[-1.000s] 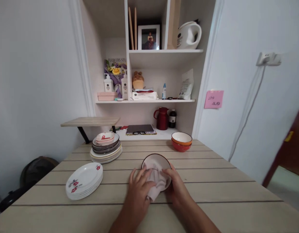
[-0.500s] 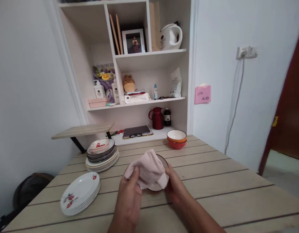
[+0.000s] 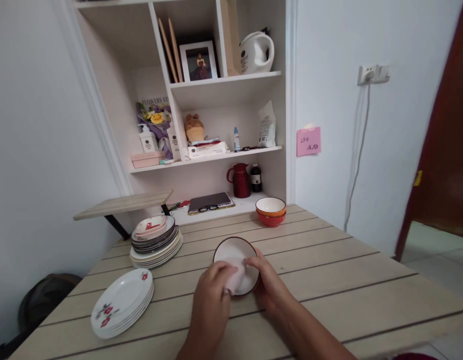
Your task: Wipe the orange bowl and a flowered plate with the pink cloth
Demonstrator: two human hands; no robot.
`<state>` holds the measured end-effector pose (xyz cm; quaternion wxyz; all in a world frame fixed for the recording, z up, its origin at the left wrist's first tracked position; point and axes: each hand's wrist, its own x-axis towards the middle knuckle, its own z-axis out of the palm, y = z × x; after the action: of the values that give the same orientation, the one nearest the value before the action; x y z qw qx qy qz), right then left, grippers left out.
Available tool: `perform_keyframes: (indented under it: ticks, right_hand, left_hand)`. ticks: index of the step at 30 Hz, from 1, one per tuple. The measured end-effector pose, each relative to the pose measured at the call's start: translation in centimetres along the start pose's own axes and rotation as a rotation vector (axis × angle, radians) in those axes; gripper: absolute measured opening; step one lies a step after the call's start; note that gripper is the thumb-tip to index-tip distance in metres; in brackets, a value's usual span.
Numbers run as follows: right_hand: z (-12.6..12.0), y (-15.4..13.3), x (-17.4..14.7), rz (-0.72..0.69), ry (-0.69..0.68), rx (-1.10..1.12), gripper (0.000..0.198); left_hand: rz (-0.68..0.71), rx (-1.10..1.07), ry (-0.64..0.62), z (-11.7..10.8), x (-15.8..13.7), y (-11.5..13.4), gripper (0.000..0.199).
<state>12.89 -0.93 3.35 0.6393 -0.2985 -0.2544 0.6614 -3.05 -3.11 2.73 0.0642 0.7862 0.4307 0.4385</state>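
A white bowl [image 3: 235,247] with a dark rim is tilted toward me above the slatted table. My right hand [image 3: 271,282] grips its right side, with the thumb over the rim and the other fingers behind. Bunched inside the bowl is a pale pink cloth [image 3: 236,275], partly covered by fingers. My left hand [image 3: 212,295] is closed on this cloth and presses it against the bowl's inner wall. Beyond the hands, an orange bowl [image 3: 271,206] sits stacked in a red bowl [image 3: 272,220].
To the left stand white flowered plates [image 3: 122,300] in a stack. Behind them is a taller pile of plates [image 3: 156,247] topped by a small pink-rimmed dish [image 3: 150,226]. A raised wooden shelf [image 3: 122,204] overhangs the back left. A red jug [image 3: 241,181] stands in the shelving.
The cloth was spread over the bowl and is now bunched down inside it. My left hand has moved right, into the bowl. The whole view has shifted slightly.
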Motion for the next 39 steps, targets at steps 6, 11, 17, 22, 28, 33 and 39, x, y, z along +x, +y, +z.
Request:
perform_keyframes:
  ticks: [6, 11, 17, 22, 28, 33, 39]
  right_hand:
    - [-0.2, 0.1, -0.1, 0.001, -0.010, -0.003, 0.061]
    - [0.0, 0.0, -0.3, 0.015, -0.012, -0.011, 0.068]
    - [-0.2, 0.2, 0.0, 0.033, -0.085, -0.049, 0.070]
    - [-0.7, 0.6, 0.1, 0.040, -0.130, -0.073, 0.077]
    - [-0.7, 0.9, -0.1, 0.049, -0.145, -0.086, 0.085]
    - [-0.7, 0.9, -0.1, 0.060, -0.130, -0.087, 0.084]
    - [-0.7, 1.0, -0.2, 0.068, -0.146, -0.091, 0.085]
  left_hand:
    - [0.258, 0.338, -0.353, 0.8, -1.4, 0.4, 0.074]
    - [0.330, 0.513, -0.251, 1.8, -1.5, -1.1, 0.085]
    - [0.389, 0.623, -0.177, 2.4, -1.0, -2.9, 0.048]
    - [0.457, 0.621, -0.120, 2.7, -1.2, -3.7, 0.036]
    - [0.429, 0.586, -0.091, 3.5, -1.5, -4.3, 0.033]
    - [0.413, 0.558, -0.080, 3.5, -1.7, -4.3, 0.036]
    - [0.372, 0.540, -0.081, 3.3, -2.0, -3.8, 0.036]
